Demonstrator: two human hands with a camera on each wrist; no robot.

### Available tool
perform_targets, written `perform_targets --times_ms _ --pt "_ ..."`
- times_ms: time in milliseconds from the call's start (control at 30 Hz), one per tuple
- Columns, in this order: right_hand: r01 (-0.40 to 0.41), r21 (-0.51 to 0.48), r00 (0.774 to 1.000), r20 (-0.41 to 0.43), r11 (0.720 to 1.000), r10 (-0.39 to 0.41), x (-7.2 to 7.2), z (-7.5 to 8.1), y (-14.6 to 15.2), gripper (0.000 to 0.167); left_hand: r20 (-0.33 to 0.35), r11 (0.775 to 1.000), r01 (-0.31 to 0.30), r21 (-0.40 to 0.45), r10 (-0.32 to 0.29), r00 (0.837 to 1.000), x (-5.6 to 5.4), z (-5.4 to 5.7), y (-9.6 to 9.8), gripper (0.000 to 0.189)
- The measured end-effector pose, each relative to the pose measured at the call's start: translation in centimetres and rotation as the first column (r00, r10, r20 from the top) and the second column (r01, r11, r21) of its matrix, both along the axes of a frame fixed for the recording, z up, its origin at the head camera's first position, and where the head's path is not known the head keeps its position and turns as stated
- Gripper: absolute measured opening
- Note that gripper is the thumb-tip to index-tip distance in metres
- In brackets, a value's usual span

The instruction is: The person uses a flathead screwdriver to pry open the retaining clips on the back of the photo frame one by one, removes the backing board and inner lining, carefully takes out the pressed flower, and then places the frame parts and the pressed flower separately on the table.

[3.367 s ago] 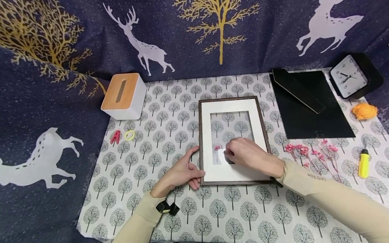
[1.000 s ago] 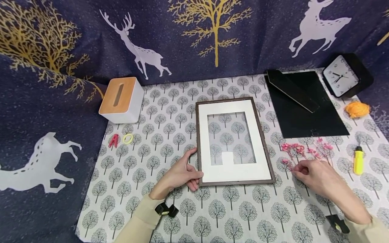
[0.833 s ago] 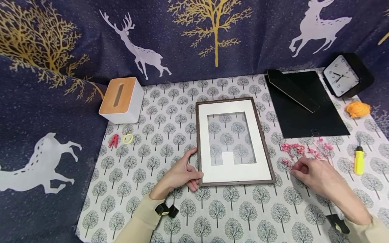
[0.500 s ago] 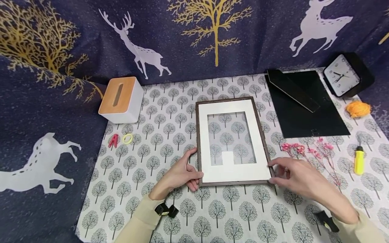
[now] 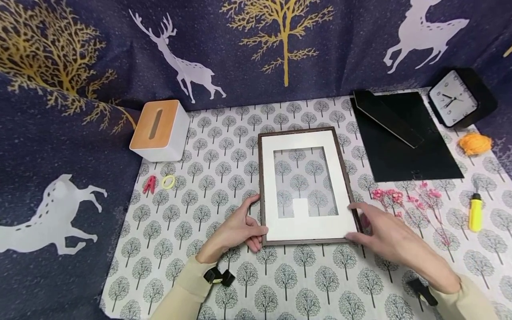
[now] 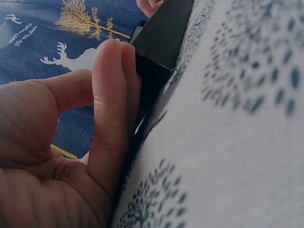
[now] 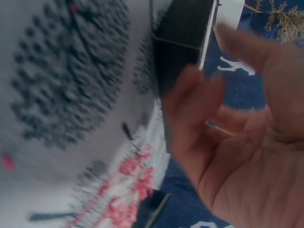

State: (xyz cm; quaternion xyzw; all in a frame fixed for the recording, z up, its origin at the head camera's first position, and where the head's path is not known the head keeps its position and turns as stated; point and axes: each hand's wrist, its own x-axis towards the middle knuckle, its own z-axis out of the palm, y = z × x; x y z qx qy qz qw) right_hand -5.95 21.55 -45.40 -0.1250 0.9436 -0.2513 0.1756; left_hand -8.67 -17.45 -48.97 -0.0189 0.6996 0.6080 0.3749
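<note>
A brown picture frame (image 5: 349,186) lies flat on the tree-print cloth, holding a white mat (image 5: 288,231) around a see-through window. A small white rectangle (image 5: 300,208) stands out at the window's lower edge. My left hand (image 5: 241,226) grips the lower left corner, thumb on top and other fingers along the side. At the lower right, my right hand (image 5: 384,229) holds the edge, thumb and index finger reaching over it; its wrist view is blurred. Pink dried flower sprigs (image 5: 416,202) lie beyond that hand.
A black backing board (image 5: 440,155) with its stand leg (image 5: 386,118) lies at right, near a black clock (image 5: 458,98), orange yarn (image 5: 475,144) and a yellow-handled tool (image 5: 475,213). A tissue box (image 5: 160,129), red clip (image 5: 150,184) and yellow ring (image 5: 168,182) sit at left.
My right hand left the mat's window with something pink, went to the flowers at right, then came back to the frame's right edge. The left hand stayed at its corner.
</note>
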Motion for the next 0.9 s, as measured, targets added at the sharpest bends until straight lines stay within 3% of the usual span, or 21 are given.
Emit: perform_targets --times_ms 167,433,500,567,600,633,733,767,833,867,900 --pt "0.039 -0.138 0.999 -0.021 0.990 -0.043 -0.1 -1.1 0.5 0.060 0.004 1.000 -0.005 0.000 0.005 1.000 -0.1 -0.1 0.1 0.107" --pt "0.115 -0.153 0.991 0.083 0.982 -0.103 0.0 -1.7 1.0 0.059 -0.003 0.999 -0.004 -0.045 0.004 1.000 0.0 0.4 0.4 0.107" --pt "0.130 -0.174 0.988 0.110 0.976 -0.112 0.0 -1.7 1.0 0.060 -0.058 0.994 0.000 -0.110 -0.006 0.998 0.3 0.9 0.7 0.105" --pt "0.146 -0.212 0.984 0.134 0.966 -0.119 0.0 -1.7 1.0 0.060 -0.187 0.968 0.013 -0.250 -0.061 0.980 0.8 1.5 1.2 0.101" --pt "0.155 -0.227 0.981 0.147 0.961 -0.124 0.0 -1.7 1.1 0.060 -0.268 0.944 0.017 -0.330 -0.111 0.957 1.1 1.9 1.5 0.097" --pt "0.172 -0.251 0.977 0.169 0.953 -0.132 0.0 -1.7 1.1 0.060 -0.343 0.905 0.017 -0.425 -0.178 0.922 1.3 2.3 1.9 0.091" --pt "0.211 -0.320 0.966 0.214 0.923 -0.147 0.0 -1.9 1.2 0.059 -0.493 0.783 -0.006 -0.622 -0.386 0.780 2.0 3.2 3.4 0.064" --pt "0.228 -0.344 0.960 0.234 0.911 -0.152 0.0 -1.9 1.2 0.059 -0.520 0.765 -0.006 -0.644 -0.432 0.737 2.1 3.3 3.8 0.054" --pt "0.255 -0.383 0.951 0.267 0.888 -0.158 0.0 -2.1 1.2 0.059 -0.570 0.751 -0.014 -0.660 -0.489 0.661 2.3 3.0 4.6 0.039" --pt "0.262 -0.394 0.948 0.275 0.881 -0.159 0.0 -2.2 1.3 0.059 -0.596 0.759 -0.020 -0.651 -0.494 0.633 2.3 2.8 4.8 0.035" --pt "0.269 -0.406 0.945 0.285 0.873 -0.159 0.0 -2.3 1.3 0.059 -0.607 0.758 -0.029 -0.652 -0.498 0.619 2.3 2.6 5.1 0.033"
